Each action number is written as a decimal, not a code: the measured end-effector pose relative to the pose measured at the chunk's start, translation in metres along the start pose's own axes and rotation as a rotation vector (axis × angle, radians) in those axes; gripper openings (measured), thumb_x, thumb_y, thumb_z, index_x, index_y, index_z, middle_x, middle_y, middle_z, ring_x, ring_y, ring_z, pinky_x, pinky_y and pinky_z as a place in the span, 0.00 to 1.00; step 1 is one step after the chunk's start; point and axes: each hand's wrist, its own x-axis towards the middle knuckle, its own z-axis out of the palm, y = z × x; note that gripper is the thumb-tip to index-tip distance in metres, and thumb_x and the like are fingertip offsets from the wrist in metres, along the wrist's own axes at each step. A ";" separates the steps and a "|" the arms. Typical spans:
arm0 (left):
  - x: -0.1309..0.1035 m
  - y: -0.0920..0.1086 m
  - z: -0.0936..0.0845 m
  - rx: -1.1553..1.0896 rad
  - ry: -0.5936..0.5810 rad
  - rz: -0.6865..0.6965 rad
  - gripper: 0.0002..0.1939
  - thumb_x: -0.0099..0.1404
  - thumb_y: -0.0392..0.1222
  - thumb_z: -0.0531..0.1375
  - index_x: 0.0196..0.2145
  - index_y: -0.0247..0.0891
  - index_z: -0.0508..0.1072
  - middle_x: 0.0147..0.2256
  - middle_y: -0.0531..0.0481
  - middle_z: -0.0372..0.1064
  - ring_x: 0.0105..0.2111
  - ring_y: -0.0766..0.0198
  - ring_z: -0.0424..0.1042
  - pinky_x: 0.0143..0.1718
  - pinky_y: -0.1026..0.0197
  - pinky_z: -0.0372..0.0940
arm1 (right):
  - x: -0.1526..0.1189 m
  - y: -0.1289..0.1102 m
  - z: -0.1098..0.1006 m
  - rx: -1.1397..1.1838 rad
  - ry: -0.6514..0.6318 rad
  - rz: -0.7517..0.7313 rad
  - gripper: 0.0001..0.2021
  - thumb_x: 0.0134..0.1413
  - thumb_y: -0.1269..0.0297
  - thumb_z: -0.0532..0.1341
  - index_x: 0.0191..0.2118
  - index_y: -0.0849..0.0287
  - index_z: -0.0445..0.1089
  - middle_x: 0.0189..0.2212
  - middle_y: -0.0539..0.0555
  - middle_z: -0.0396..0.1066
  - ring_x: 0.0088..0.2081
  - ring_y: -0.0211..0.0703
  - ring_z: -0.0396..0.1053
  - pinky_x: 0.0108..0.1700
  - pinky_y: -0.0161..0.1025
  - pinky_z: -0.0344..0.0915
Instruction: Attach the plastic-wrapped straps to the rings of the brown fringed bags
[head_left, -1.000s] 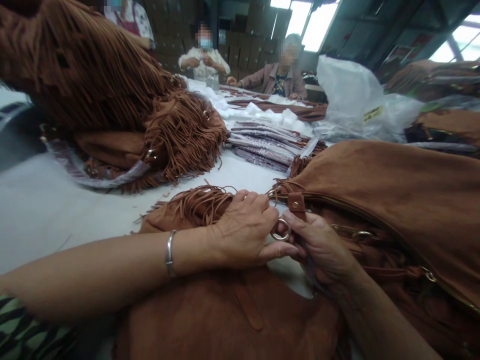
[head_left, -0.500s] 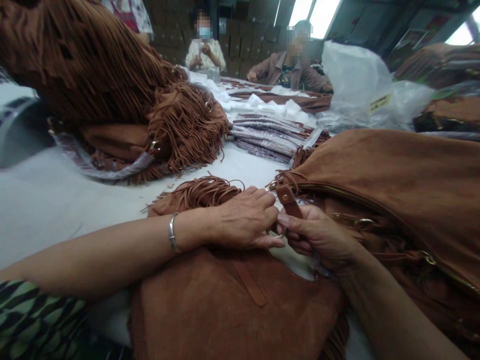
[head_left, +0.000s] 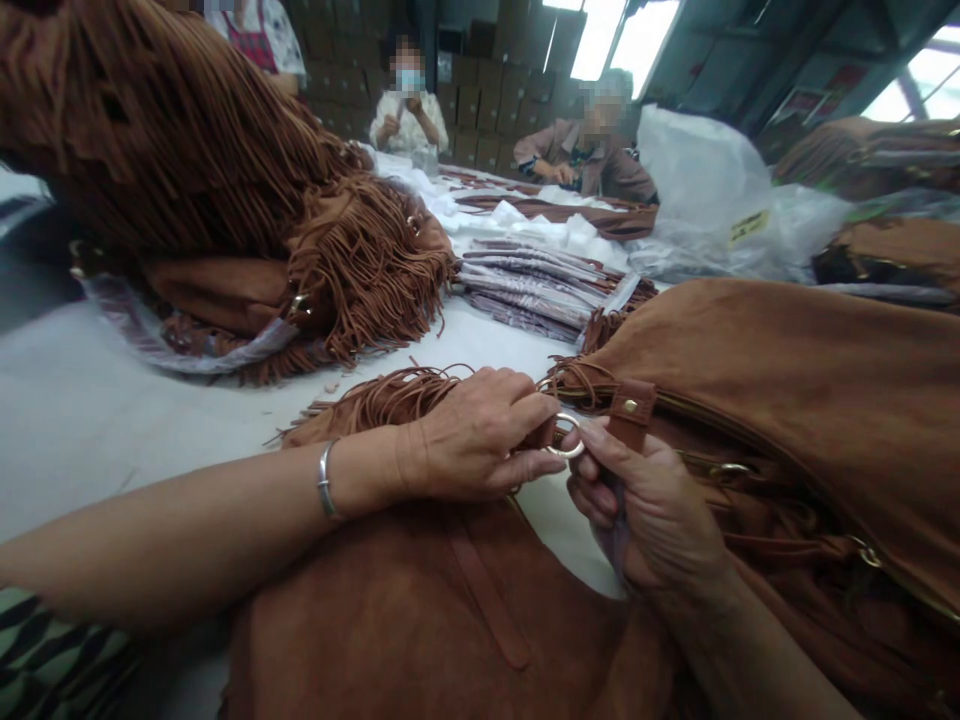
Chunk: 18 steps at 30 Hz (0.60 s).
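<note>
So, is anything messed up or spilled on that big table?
Nothing looks spilled or broken. It's just a little messy: tiny scraps lie on the white tabletop, and the fringe just past the left hand is tangled, not neat. The strap in the right hand looks fine.

Workshop: fringed bags (head_left: 367, 260) piled at 10 o'clock, stacked cartons (head_left: 480, 95) and seated workers (head_left: 592, 160) at 12.

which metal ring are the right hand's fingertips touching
The silvery ring between the left hand and right hand; the farther ring, beside the large bag, is untouched.
</note>
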 end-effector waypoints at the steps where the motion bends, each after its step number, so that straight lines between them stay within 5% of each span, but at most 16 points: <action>1: 0.000 0.003 -0.001 0.028 -0.001 -0.019 0.27 0.65 0.62 0.46 0.37 0.35 0.69 0.33 0.44 0.64 0.34 0.58 0.61 0.37 0.56 0.57 | 0.000 0.000 -0.001 -0.018 -0.002 0.005 0.13 0.39 0.59 0.70 0.24 0.63 0.70 0.15 0.44 0.59 0.13 0.24 0.49 0.14 0.25 0.47; 4: 0.001 0.011 -0.001 0.097 0.001 -0.070 0.28 0.65 0.64 0.44 0.33 0.36 0.69 0.32 0.44 0.63 0.33 0.57 0.60 0.37 0.54 0.56 | 0.003 -0.002 -0.006 -0.091 -0.011 0.012 0.14 0.40 0.57 0.71 0.24 0.62 0.70 0.16 0.45 0.60 0.14 0.24 0.50 0.15 0.24 0.46; 9: 0.001 0.013 0.000 0.081 -0.056 -0.101 0.26 0.67 0.59 0.43 0.34 0.36 0.68 0.34 0.44 0.62 0.35 0.57 0.60 0.40 0.53 0.56 | 0.007 -0.020 -0.027 -0.280 -0.105 0.050 0.24 0.45 0.41 0.62 0.29 0.62 0.72 0.17 0.49 0.63 0.14 0.28 0.51 0.14 0.27 0.46; 13: 0.001 0.008 -0.001 0.096 -0.090 -0.089 0.24 0.67 0.58 0.43 0.37 0.35 0.66 0.36 0.43 0.62 0.37 0.56 0.59 0.41 0.52 0.57 | -0.003 -0.039 -0.042 -0.394 -0.180 0.212 0.18 0.47 0.48 0.65 0.25 0.60 0.68 0.15 0.46 0.56 0.15 0.29 0.50 0.15 0.27 0.48; 18: 0.002 0.009 -0.004 0.108 -0.176 -0.065 0.21 0.66 0.55 0.46 0.38 0.34 0.65 0.37 0.42 0.62 0.36 0.56 0.59 0.41 0.53 0.57 | -0.012 -0.044 -0.048 -0.581 -0.361 0.374 0.18 0.49 0.47 0.62 0.28 0.60 0.67 0.19 0.48 0.59 0.18 0.31 0.53 0.17 0.28 0.50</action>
